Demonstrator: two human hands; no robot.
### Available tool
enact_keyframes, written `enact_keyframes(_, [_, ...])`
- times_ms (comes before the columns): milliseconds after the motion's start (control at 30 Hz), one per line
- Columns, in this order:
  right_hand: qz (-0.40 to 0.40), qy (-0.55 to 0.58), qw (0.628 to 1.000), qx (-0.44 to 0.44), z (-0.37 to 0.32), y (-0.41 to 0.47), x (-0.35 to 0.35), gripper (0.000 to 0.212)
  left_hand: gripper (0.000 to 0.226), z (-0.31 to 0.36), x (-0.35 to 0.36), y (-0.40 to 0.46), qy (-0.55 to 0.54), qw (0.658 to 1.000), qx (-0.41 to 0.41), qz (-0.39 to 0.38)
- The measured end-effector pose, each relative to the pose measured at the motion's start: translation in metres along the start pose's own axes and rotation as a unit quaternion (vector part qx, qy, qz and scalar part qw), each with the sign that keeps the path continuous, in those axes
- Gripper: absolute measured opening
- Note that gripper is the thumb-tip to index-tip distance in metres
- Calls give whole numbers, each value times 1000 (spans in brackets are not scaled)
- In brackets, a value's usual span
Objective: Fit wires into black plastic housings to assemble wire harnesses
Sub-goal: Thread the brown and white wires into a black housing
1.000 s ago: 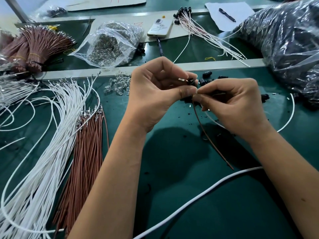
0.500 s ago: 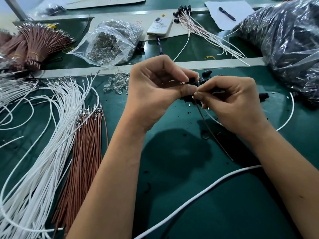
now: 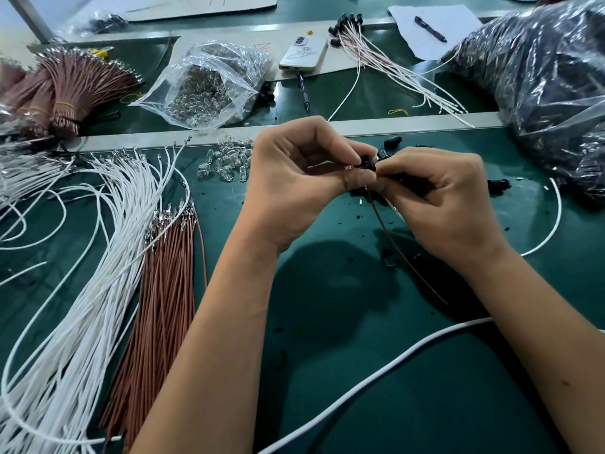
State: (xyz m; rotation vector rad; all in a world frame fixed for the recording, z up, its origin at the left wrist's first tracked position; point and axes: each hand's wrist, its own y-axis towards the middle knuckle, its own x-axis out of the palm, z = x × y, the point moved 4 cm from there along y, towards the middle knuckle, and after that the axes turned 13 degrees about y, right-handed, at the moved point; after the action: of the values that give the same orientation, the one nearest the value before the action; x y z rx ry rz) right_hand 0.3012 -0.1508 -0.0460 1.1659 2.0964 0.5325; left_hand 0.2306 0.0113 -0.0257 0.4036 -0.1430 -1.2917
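Observation:
My left hand [image 3: 294, 178] pinches a small black plastic housing [image 3: 366, 162] between thumb and forefinger above the green table. My right hand [image 3: 438, 198] meets it from the right, its fingertips pinching a thin brown wire [image 3: 389, 237] right at the housing. That wire hangs down and trails to the lower right over the mat. Where the wire's end meets the housing is hidden by my fingers. Loose black housings [image 3: 393, 141] lie just behind my hands.
White wires [image 3: 98, 244] and brown wires [image 3: 163, 290] lie in bundles at the left. A heap of clear bulbs [image 3: 226, 163], a clear bag [image 3: 212, 86], a phone [image 3: 303, 53], finished harnesses [image 3: 393, 70] and a big dark bag [image 3: 550, 93] lie beyond. A white cable [image 3: 376, 375] crosses the front.
My hands have stayed together at the housing, with my right fingertips closing in on it. The hanging brown wire has shifted slightly.

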Motion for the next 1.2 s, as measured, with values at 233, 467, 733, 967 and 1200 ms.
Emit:
enact_keyframes(233, [-3,2,1000,6,1,0,2,7,32,2,0,0,-3,1000,2,7])
enact_keyframes(467, [6,4,1000,-11,-4,0,0,9,32,5,0,0,-2,1000,11,-2])
enact_keyframes(733, [1,-21,1000,-23,-3,-2,3,5,32,-3,0,1,21,1000,-19,0])
enact_keyframes(967, [15,-5,1000,-14,0,-2,3,5,35,-5,0,0,-24,999,-34,20])
enact_keyframes(1200, [19,16,1000,-1,0,-2,1,8,34,-3,-1,0,-14,999,-23,26])
